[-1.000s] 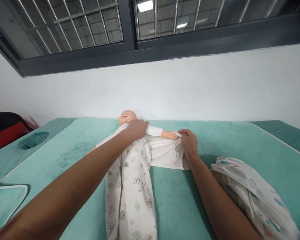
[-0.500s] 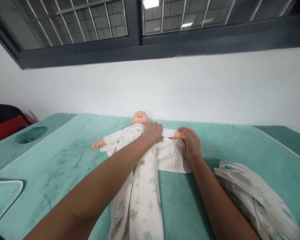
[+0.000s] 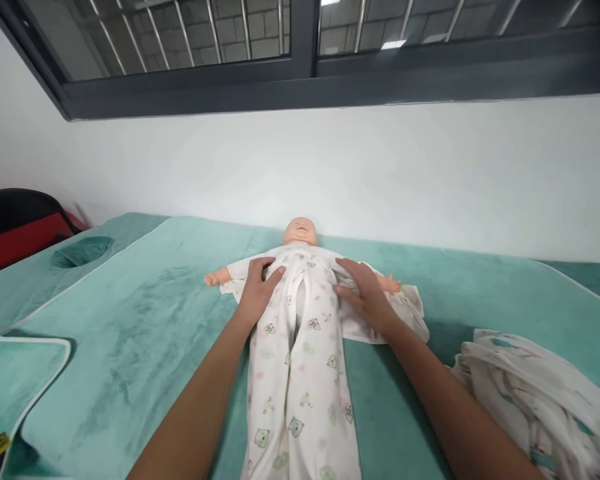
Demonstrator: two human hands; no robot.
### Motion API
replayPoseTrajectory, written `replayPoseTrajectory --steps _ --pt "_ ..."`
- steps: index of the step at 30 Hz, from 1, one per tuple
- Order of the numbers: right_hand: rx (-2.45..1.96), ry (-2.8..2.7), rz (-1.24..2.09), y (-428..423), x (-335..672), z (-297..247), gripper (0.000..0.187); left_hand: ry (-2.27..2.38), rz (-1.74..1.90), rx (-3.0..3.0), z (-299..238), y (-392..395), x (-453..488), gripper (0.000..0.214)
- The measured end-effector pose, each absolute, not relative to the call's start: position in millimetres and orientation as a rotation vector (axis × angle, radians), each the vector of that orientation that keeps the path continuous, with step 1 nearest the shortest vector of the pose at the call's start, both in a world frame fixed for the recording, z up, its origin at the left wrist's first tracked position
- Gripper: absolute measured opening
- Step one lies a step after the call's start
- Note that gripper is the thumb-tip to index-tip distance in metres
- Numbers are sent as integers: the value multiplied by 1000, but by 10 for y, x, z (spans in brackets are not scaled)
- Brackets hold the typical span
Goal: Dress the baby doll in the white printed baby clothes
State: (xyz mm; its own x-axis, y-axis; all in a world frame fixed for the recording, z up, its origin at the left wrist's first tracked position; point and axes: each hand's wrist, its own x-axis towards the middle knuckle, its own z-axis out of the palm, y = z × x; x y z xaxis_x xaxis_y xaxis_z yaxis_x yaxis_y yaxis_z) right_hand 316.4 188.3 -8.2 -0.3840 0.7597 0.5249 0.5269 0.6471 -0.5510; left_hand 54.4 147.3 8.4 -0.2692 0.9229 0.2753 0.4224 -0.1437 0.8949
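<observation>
A baby doll (image 3: 301,231) lies on its back, head toward the wall and both arms stretched out sideways. White pants (image 3: 300,380) printed with green bears and small animals cover its front and run toward me. Beneath the doll a white baby shirt (image 3: 363,327) is spread, its edge showing past the arm on the right. My left hand (image 3: 260,287) rests on the cloth at the left side of the doll's chest, thumb and fingers apart. On the opposite side my right hand (image 3: 367,293) touches the cloth with fingers spread. Neither hand visibly grips anything.
A teal padded bed (image 3: 145,320) with a face hole (image 3: 83,251) at left meets the white wall (image 3: 305,167). A crumpled printed cloth (image 3: 535,393) lies at right. A red and black object (image 3: 23,230) stands behind on the left. Above is a barred window (image 3: 205,33).
My left hand has moved off the doll's shoulder to the left of its chest. The right hand has let go of the doll's hand and moved inward. The view has shifted slightly.
</observation>
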Motion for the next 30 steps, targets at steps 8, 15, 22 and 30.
replayPoseTrajectory --steps 8,15,22,30 --pt "-1106 -2106 511 1917 3103 -125 51 1489 1340 1453 30 1589 421 46" --pt "-1220 -1878 530 2079 2701 -42 30 1539 1389 1533 16 1569 408 31" --pt "-1237 -1723 397 1933 2552 51 32 1634 1432 1818 10 1519 395 34" --pt "-1045 -1594 997 1751 2755 19 46 1542 1364 1574 78 1429 383 46"
